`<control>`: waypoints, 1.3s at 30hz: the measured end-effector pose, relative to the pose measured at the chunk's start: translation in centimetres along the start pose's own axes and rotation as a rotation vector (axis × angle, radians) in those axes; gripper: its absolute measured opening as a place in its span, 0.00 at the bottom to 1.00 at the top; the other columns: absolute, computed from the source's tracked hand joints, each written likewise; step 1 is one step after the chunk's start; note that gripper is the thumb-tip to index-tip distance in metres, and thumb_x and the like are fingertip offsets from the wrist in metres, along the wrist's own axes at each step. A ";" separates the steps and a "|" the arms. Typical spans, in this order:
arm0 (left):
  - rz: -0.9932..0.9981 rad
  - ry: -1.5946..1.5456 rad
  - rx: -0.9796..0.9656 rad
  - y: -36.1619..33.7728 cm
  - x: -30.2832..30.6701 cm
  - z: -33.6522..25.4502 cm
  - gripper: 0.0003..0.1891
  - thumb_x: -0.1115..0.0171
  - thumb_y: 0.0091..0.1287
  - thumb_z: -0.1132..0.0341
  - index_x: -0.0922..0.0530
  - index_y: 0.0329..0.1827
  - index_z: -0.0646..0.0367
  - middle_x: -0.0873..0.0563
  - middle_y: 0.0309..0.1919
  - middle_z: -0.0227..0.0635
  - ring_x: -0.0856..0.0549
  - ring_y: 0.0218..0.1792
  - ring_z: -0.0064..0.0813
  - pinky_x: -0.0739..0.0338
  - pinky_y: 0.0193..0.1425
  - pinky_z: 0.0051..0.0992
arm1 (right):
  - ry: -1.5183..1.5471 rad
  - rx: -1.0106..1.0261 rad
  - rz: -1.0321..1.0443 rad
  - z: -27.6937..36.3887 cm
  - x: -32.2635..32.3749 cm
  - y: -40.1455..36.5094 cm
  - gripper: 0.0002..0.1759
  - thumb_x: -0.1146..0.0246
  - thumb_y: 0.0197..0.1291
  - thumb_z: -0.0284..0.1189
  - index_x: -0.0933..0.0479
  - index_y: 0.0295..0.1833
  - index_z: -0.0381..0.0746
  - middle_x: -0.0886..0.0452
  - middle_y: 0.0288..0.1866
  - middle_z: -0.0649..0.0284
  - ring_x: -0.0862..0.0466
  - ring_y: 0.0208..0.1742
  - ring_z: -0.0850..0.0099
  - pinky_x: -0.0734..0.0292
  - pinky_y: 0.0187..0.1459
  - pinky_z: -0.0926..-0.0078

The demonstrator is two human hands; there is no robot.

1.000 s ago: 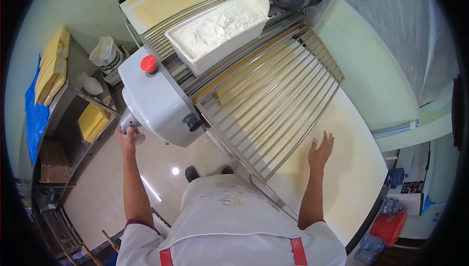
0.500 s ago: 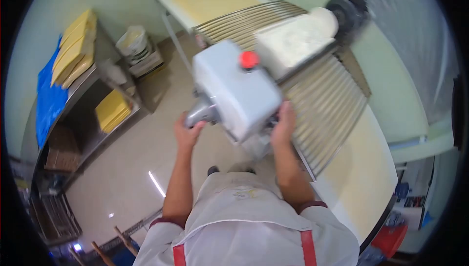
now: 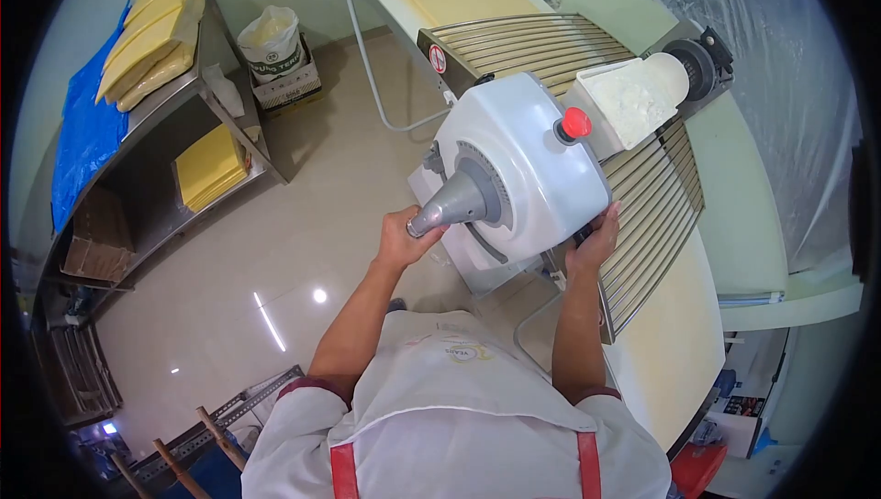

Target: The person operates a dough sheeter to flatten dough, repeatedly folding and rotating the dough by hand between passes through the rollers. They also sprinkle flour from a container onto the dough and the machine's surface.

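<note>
A dough sheeter with a white housing (image 3: 537, 164) stands before me, a red stop button (image 3: 576, 122) on its top. My left hand (image 3: 404, 237) is wrapped around the tip of the grey adjusting lever (image 3: 450, 203), which sticks out from a dial on the housing's near face. At the housing's right lower corner, my right hand (image 3: 595, 244) closes around a dark handle (image 3: 582, 235), mostly covered by the fingers. Behind the housing sits a white tray (image 3: 601, 137) of flour. Metal roller guards (image 3: 656, 215) flank the housing on both sides.
Pale conveyor belts (image 3: 674, 334) run from the machine to both ends. A steel shelf (image 3: 206, 100) on the left carries yellow folded sheets (image 3: 209, 169) and a blue plastic sheet (image 3: 90, 146). An open white sack (image 3: 273, 40) stands in a box by the wall.
My view has swung, so the machine appears farther right and sharper. Both hands stay on the same parts, the left on the lever and the right at the housing's corner.
</note>
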State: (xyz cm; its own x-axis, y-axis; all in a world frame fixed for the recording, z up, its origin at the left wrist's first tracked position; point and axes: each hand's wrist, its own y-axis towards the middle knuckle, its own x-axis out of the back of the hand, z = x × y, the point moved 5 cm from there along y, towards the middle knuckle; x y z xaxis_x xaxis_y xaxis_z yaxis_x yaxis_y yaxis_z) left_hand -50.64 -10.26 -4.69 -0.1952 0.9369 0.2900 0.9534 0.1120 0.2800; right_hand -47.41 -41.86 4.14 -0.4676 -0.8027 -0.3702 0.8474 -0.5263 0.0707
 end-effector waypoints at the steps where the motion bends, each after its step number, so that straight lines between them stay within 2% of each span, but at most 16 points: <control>1: 0.009 -0.022 -0.024 0.3 0.2 -0.2 0.13 0.26 0.53 0.63 0.20 0.28 0.63 0.19 0.19 0.36 0.22 0.21 0.23 0.28 0.28 0.27 | 0.000 0.004 -0.011 0.5 -0.6 -0.4 0.22 0.48 0.72 0.48 0.24 0.45 0.38 0.18 0.39 0.64 0.19 0.39 0.74 0.24 0.44 0.74; 2: 0.019 -0.044 -0.045 0.5 0.5 -0.5 0.13 0.26 0.52 0.63 0.20 0.27 0.63 0.19 0.18 0.36 0.22 0.20 0.24 0.28 0.27 0.27 | -0.001 0.005 -0.024 0.9 -0.8 -0.6 0.20 0.49 0.72 0.47 0.24 0.42 0.40 0.18 0.36 0.66 0.19 0.36 0.76 0.23 0.42 0.76; 6: -0.008 -0.023 -0.074 0.6 0.8 -1.5 0.14 0.26 0.51 0.63 0.23 0.24 0.62 0.21 0.16 0.36 0.22 0.19 0.25 0.28 0.26 0.27 | -0.097 0.027 0.061 0.2 0.3 -0.1 0.28 0.49 0.71 0.50 0.24 0.52 0.33 0.19 0.46 0.59 0.20 0.45 0.70 0.26 0.49 0.72; 8: 0.006 -0.022 -0.069 0.6 0.7 -1.1 0.15 0.24 0.50 0.61 0.21 0.26 0.62 0.19 0.19 0.41 0.19 0.20 0.34 0.25 0.28 0.29 | -0.182 0.092 0.100 0.7 0.2 0.0 0.29 0.51 0.72 0.50 0.24 0.52 0.33 0.20 0.47 0.59 0.21 0.47 0.69 0.27 0.51 0.71; 11: 0.019 0.003 -0.059 0.5 0.8 -1.0 0.16 0.24 0.49 0.60 0.21 0.27 0.62 0.18 0.20 0.44 0.17 0.21 0.39 0.24 0.29 0.30 | -0.360 0.365 0.161 3.0 -1.4 0.1 0.22 0.46 0.71 0.40 0.27 0.56 0.32 0.22 0.48 0.59 0.23 0.49 0.68 0.30 0.55 0.71; 14: 0.010 -0.020 -0.085 0.7 0.7 -1.0 0.16 0.24 0.50 0.61 0.21 0.26 0.62 0.19 0.18 0.43 0.18 0.20 0.38 0.25 0.28 0.30 | -0.780 0.926 0.129 7.7 -4.1 0.8 0.18 0.43 0.68 0.31 0.28 0.58 0.31 0.23 0.52 0.55 0.25 0.53 0.65 0.33 0.58 0.70; 17: 0.006 -0.030 -0.088 0.6 0.5 -0.8 0.15 0.24 0.50 0.61 0.22 0.25 0.62 0.20 0.17 0.42 0.20 0.19 0.34 0.26 0.27 0.29 | -1.072 1.131 0.284 13.3 -10.3 5.3 0.16 0.43 0.64 0.26 0.28 0.55 0.30 0.23 0.52 0.48 0.25 0.55 0.55 0.32 0.59 0.62; 18: 0.003 -0.022 -0.081 0.6 0.5 -0.7 0.15 0.25 0.51 0.62 0.22 0.25 0.62 0.20 0.17 0.41 0.21 0.18 0.33 0.27 0.27 0.29 | -1.195 1.147 0.345 13.9 -12.3 7.5 0.15 0.43 0.63 0.27 0.28 0.53 0.30 0.24 0.53 0.46 0.25 0.57 0.50 0.32 0.59 0.57; 20: 0.000 -0.057 -0.063 0.5 0.4 -0.9 0.15 0.24 0.50 0.62 0.22 0.24 0.62 0.21 0.17 0.40 0.21 0.18 0.30 0.27 0.26 0.28 | -1.566 0.874 0.371 12.4 -14.2 12.5 0.16 0.45 0.64 0.30 0.27 0.52 0.30 0.24 0.54 0.44 0.25 0.58 0.50 0.30 0.59 0.55; 23: -0.010 -0.054 -0.063 0.5 0.7 -1.1 0.15 0.24 0.50 0.62 0.22 0.24 0.62 0.21 0.16 0.39 0.22 0.18 0.28 0.28 0.26 0.27 | -1.910 0.732 0.472 10.5 -15.8 14.9 0.18 0.47 0.66 0.34 0.27 0.52 0.30 0.23 0.52 0.43 0.22 0.55 0.50 0.27 0.57 0.54; 29: -0.011 -0.077 -0.003 0.3 0.0 0.3 0.16 0.24 0.50 0.61 0.23 0.26 0.62 0.21 0.18 0.38 0.21 0.21 0.27 0.27 0.29 0.28 | -1.849 0.669 0.509 8.7 -15.1 18.2 0.19 0.49 0.68 0.38 0.24 0.45 0.31 0.18 0.41 0.39 0.17 0.45 0.46 0.24 0.51 0.50; 31: 0.059 -0.050 0.072 -0.1 -0.1 1.9 0.18 0.25 0.51 0.58 0.21 0.33 0.63 0.18 0.24 0.39 0.19 0.27 0.27 0.24 0.34 0.28 | -1.637 0.680 0.415 10.1 -15.3 19.1 0.18 0.49 0.69 0.37 0.23 0.44 0.32 0.18 0.40 0.36 0.17 0.44 0.44 0.25 0.49 0.47; 33: -0.036 -0.180 -0.016 -0.2 0.9 -0.3 0.24 0.27 0.54 0.54 0.23 0.44 0.64 0.17 0.36 0.40 0.18 0.39 0.30 0.25 0.46 0.30 | -1.315 0.835 0.362 10.7 -15.0 23.1 0.17 0.46 0.69 0.40 0.24 0.40 0.37 0.18 0.31 0.48 0.16 0.34 0.54 0.23 0.36 0.54; 35: -0.066 -0.185 -0.164 1.3 2.0 -4.4 0.31 0.30 0.58 0.50 0.28 0.54 0.65 0.20 0.49 0.41 0.21 0.52 0.33 0.29 0.58 0.32 | -0.305 0.029 0.377 12.1 -13.4 23.1 0.16 0.44 0.68 0.41 0.27 0.35 0.39 0.25 0.22 0.61 0.24 0.24 0.68 0.29 0.25 0.69; 37: -0.105 -0.100 -0.264 3.8 2.6 -9.4 0.32 0.34 0.62 0.50 0.31 0.60 0.66 0.23 0.56 0.43 0.25 0.60 0.35 0.34 0.66 0.34 | 0.531 -0.321 0.776 11.4 -10.2 24.2 0.17 0.44 0.68 0.43 0.27 0.32 0.42 0.28 0.21 0.67 0.29 0.22 0.71 0.32 0.25 0.73; 39: -0.156 0.005 -0.286 7.2 2.0 -13.5 0.28 0.39 0.67 0.54 0.31 0.61 0.67 0.23 0.58 0.44 0.25 0.61 0.35 0.35 0.67 0.34 | 0.991 -0.404 0.693 12.1 -4.1 19.0 0.18 0.44 0.69 0.42 0.32 0.27 0.46 0.37 0.18 0.70 0.35 0.19 0.75 0.39 0.21 0.76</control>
State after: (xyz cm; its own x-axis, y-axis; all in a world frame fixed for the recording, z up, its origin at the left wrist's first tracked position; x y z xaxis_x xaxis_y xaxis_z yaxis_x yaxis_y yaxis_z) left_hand -47.26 -12.11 10.29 -0.3361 0.9139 0.2276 0.8085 0.1561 0.5674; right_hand -32.50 -51.97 18.19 0.3405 -0.2296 -0.9118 0.9356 0.1796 0.3041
